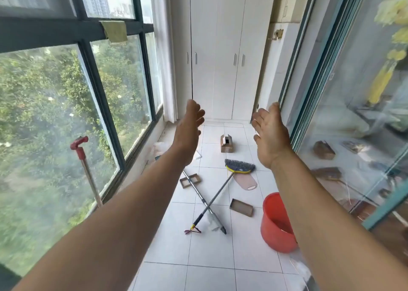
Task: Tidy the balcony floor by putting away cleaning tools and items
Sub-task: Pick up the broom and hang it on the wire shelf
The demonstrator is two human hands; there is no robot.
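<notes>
- A person's left hand [190,129] and right hand [269,134] are raised at arm's length over a balcony floor [212,253], fingers straight and relaxed, palms facing each other, neither holding anything.
- Nothing on the tiles looks collected yet; by this view the tidying is at its start, and the step in hand is choosing a first item.
- On the floor ahead, a broom [239,167] lies with its bristle head towards the far cupboard [217,47]; its handle crosses a metal pole [199,193], and which of the two lies on top cannot be told.
- A pink board [247,181] lies partly under the broom head. A small cardboard box [227,143] sits further off, near the cupboard.
- Two shallow trays, one [190,180] beside the pole and another [241,207] near the red bucket [277,224], lie flat on the tiles.
- A red-topped mop handle [85,169] leans at the window [66,105], apart from the clutter.
- Done well, the first move would likely lift whichever long tool lies on top, gripped near mid-handle so the other is not dragged.
- Small trays and the box could then go inside the bucket for one carry.
- Risk: stepping on the crossed handles while reaching forward.
</notes>
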